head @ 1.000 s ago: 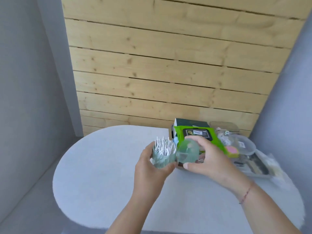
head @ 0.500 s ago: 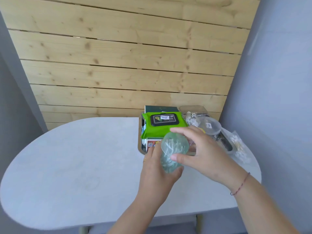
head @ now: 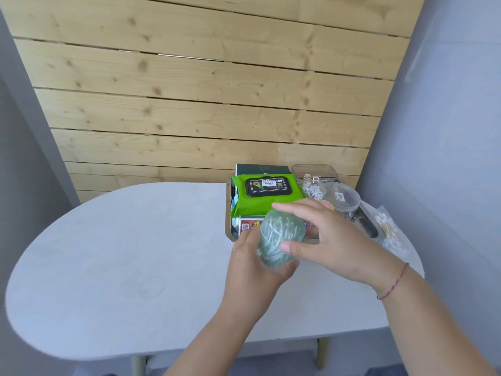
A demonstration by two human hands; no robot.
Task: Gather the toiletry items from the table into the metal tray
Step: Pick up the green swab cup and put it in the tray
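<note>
A pale green see-through jar of cotton swabs (head: 279, 234) is held above the table just in front of the metal tray (head: 228, 229). My left hand (head: 254, 270) grips the jar's body from below. My right hand (head: 328, 240) holds its lid, thumb and fingers around the rim. The tray sits at the table's far right and holds a green wet-wipes pack (head: 267, 192), a dark green box (head: 261, 169), a clear round container (head: 343, 198) and other small items partly hidden by my hands.
The white oval table (head: 122, 253) stretches to the left. A clear lidded box (head: 314, 170) stands behind the tray. A plastic bag of cotton swabs (head: 387, 232) lies at the table's right edge. A wooden plank wall stands behind, grey walls at both sides.
The lid, held apart from the open jar a second ago, now sits on the jar under my right hand. The view has swung left and down.
</note>
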